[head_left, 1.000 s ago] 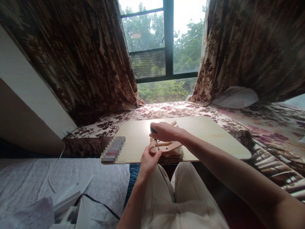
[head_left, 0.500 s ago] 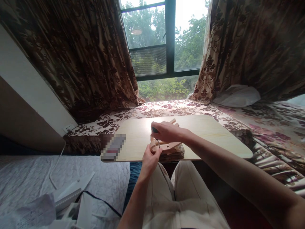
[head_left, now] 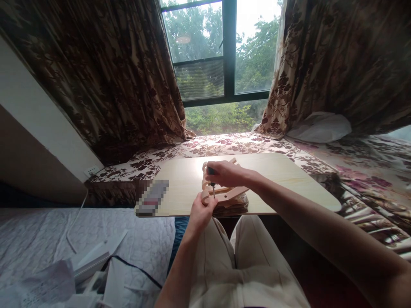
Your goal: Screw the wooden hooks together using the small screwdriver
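Observation:
My right hand (head_left: 226, 173) is closed round the dark handle of a screwdriver (head_left: 212, 183), which points down. Its metal shaft meets a curved, light wooden piece (head_left: 233, 195) with a dark hole in its side. With thumb and fingers, my left hand (head_left: 204, 208) grips the near left end of this wooden piece, close to the screwdriver's tip. Any screw under the tip is too small to make out. More wooden parts lie behind, partly hidden by my right hand. Beneath the wooden piece is a brownish stack or bundle (head_left: 233, 207) whose kind I cannot tell.
The pale folding-table top (head_left: 289, 188) carries the work; a pixelated flat object (head_left: 152, 197) lies at its left. A quilted bed (head_left: 35, 231) with papers and white boxes (head_left: 93, 256) is at left. Ahead are a flower-patterned ledge (head_left: 218, 143), curtains and a window.
My right hand has shifted slightly on the screwdriver, and more of the handle and shaft now shows. My left hand keeps its hold on the wooden piece.

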The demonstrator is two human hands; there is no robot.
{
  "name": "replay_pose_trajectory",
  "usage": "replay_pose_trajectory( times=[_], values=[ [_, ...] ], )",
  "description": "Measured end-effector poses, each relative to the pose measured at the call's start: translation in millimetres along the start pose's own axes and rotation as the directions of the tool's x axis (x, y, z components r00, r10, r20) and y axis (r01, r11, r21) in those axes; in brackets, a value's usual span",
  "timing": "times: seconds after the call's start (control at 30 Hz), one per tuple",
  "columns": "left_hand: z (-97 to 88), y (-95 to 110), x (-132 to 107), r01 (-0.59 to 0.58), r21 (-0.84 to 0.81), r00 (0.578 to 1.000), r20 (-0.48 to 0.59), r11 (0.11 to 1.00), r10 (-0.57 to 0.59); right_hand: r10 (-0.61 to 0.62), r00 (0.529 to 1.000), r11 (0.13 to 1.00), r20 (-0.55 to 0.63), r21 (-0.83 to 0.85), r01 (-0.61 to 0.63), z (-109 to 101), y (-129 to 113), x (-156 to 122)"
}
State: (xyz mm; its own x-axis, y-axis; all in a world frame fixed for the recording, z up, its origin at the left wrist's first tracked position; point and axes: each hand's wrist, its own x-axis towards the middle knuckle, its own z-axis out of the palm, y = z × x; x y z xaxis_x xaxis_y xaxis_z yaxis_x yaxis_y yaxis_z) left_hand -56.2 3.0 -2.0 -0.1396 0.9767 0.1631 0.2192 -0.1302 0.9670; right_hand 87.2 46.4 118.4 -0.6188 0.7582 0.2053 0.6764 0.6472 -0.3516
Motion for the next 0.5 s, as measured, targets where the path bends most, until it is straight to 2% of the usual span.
replay_pose_trajectory(
  times=[0.1,0.2,0.27,0.33,0.5],
  values=[
    [0.2,-2,2,0.014,-0.007,1.0,-0.003,1.0,-0.014,-0.054,0.998,0.998,0.026,-0.022,0.054,-8,0,-2],
    [0.8,-4,2,0.022,-0.01,1.0,-0.015,1.0,-0.022,-0.135,0.986,0.983,0.102,-0.113,0.147,-17,-1,-5],
    [1.2,-4,1,0.02,-0.013,1.0,-0.023,1.0,-0.021,-0.146,0.977,0.968,0.153,-0.181,0.173,-21,-2,-6],
    [1.5,-4,1,0.019,-0.018,0.999,-0.031,1.0,-0.02,-0.113,0.979,0.96,0.171,-0.234,0.152,-22,-3,-7],
    [2.4,-4,0,0.022,-0.028,0.999,-0.04,0.999,-0.023,0.003,0.992,0.938,0.127,-0.344,0.042,-19,-8,-8]
  ],
)
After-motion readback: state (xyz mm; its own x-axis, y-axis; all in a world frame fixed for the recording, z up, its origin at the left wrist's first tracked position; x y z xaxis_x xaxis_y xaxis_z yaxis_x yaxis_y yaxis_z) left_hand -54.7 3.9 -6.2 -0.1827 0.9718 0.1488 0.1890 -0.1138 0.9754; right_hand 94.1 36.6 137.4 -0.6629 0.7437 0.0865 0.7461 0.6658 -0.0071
